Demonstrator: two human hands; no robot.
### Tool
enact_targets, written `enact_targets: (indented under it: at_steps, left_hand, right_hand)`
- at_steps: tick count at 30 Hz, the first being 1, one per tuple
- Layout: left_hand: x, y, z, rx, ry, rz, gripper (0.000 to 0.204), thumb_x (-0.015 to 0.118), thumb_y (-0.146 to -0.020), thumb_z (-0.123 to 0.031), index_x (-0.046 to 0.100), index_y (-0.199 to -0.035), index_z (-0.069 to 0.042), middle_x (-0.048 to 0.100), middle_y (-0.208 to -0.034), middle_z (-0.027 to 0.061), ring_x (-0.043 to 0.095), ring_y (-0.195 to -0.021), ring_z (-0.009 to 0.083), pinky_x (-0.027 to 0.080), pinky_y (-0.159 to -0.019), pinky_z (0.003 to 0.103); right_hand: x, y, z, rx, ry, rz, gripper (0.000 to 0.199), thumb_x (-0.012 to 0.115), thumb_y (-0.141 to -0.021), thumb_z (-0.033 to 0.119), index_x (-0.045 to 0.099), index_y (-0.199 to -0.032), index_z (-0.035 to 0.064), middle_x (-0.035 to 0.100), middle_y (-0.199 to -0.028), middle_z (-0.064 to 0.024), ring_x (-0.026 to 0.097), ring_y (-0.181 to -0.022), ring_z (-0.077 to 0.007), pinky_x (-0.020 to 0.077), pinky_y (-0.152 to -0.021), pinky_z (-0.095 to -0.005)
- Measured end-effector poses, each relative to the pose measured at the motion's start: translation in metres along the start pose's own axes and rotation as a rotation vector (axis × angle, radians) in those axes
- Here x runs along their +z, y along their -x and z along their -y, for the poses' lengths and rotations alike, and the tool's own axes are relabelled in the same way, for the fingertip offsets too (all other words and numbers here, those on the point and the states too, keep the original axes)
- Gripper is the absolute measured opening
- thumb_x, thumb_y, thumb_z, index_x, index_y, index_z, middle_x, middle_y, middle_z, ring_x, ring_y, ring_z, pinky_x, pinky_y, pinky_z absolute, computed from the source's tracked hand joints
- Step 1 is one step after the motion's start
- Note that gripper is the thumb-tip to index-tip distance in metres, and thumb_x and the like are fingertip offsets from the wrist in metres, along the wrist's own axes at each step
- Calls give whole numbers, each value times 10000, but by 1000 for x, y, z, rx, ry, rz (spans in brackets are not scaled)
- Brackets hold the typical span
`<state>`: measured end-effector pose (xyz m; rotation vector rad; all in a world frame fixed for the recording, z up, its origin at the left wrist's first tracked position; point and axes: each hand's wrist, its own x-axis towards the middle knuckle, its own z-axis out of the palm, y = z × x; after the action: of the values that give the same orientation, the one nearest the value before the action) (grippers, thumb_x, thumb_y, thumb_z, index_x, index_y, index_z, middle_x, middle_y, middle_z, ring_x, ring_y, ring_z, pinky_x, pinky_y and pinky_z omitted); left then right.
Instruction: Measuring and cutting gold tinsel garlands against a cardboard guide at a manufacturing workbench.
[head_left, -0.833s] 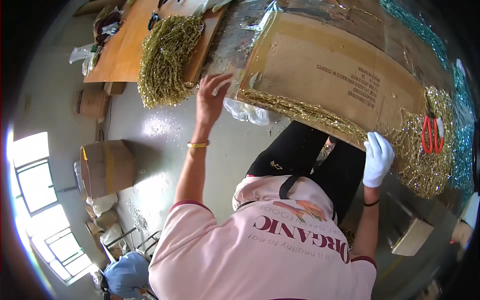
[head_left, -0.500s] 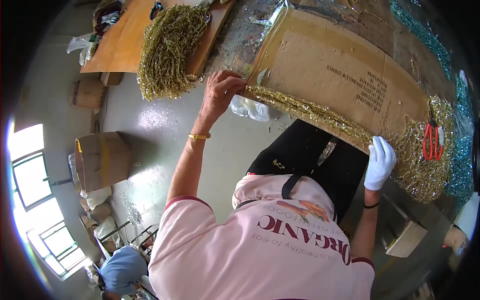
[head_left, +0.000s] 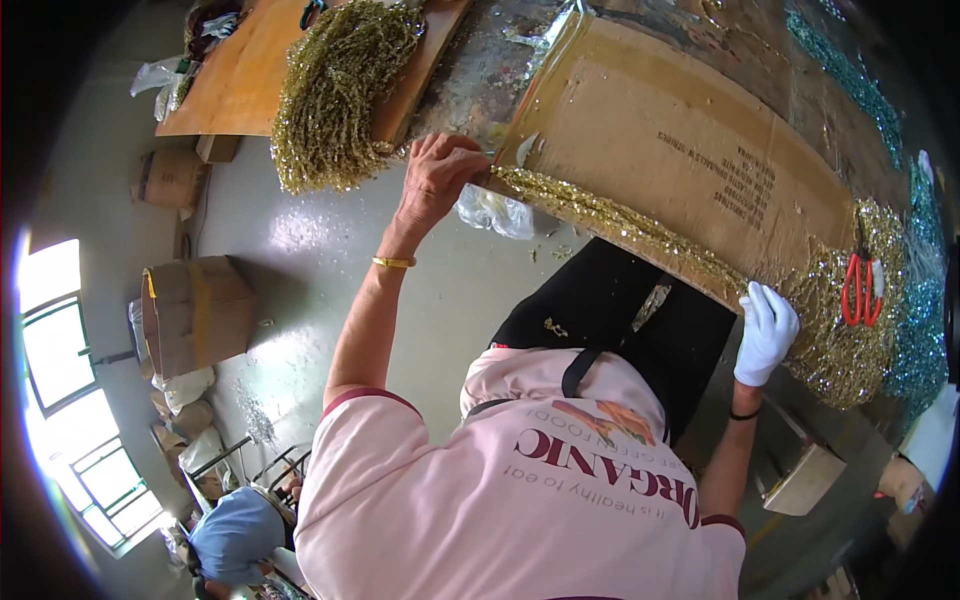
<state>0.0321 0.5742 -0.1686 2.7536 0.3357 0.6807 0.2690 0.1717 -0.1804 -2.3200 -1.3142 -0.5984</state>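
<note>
A bundle of gold tinsel strands [head_left: 610, 218] lies stretched along the near edge of a flat cardboard sheet [head_left: 690, 130]. My bare left hand [head_left: 437, 182] pinches the bundle's left end at the sheet's corner. At the other end, my right hand [head_left: 767, 332], in a white glove, closes on the strands; its fingertips partly hide them. Right of that glove, a loose heap of gold tinsel [head_left: 845, 350] hangs over the table edge. Red-handled scissors [head_left: 860, 290] rest on this heap.
A thick gold tinsel bunch [head_left: 335, 100] drapes off an orange-brown board [head_left: 235, 95] at the left. Blue tinsel [head_left: 915, 310] lies along the right. A large carton [head_left: 200, 310] stands on the floor at left; a person in blue [head_left: 238, 535] is at lower left.
Both hands keep their places at the two ends of the tinsel bundle. The whole view has shifted slightly; little else differs.
</note>
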Motion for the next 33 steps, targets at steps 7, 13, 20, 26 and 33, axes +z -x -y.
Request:
enact_targets:
  at_steps: [7,13,20,26,33]
  left_hand:
    - [2,0,3,6,72,2,167,659,-721,-44,664,-874,-111,612,-900,21,564,-857,210,420,-771,337]
    - [0,-3,5,8,74,27,184,671,-708,-39,673,-877,-111,614,-899,27,568,-857,214,444,-749,330]
    - [-4,-5,7,37,80,62,206,673,-708,-37,667,-898,-119,612,-904,29,567,-858,218,436,-770,334]
    - [-7,-1,5,26,88,74,209,663,-725,-30,658,-917,-111,608,-912,37,565,-860,219,434,-775,339]
    - [1,-13,0,24,-200,-53,275,654,-737,-22,632,-1001,-95,615,-957,59,561,-914,258,443,-804,366]
  right_hand:
    - [-1,-2,-1,4,-34,-2,264,715,-718,113,673,-979,110,628,-943,-16,581,-891,-183,432,-806,-332]
    - [-1,-4,-2,22,-93,13,260,710,-723,101,671,-979,94,627,-951,-30,580,-896,-195,440,-813,-333]
    - [-4,-7,2,31,-55,52,260,706,-729,95,670,-986,90,626,-955,-36,579,-904,-201,443,-808,-332]
    - [-2,-7,2,8,-76,40,266,710,-725,93,667,-988,90,627,-947,-34,579,-898,-200,445,-803,-332]
    - [-8,-4,-6,21,-107,51,228,705,-707,87,665,-931,102,637,-988,-24,580,-913,-197,444,-826,-338]
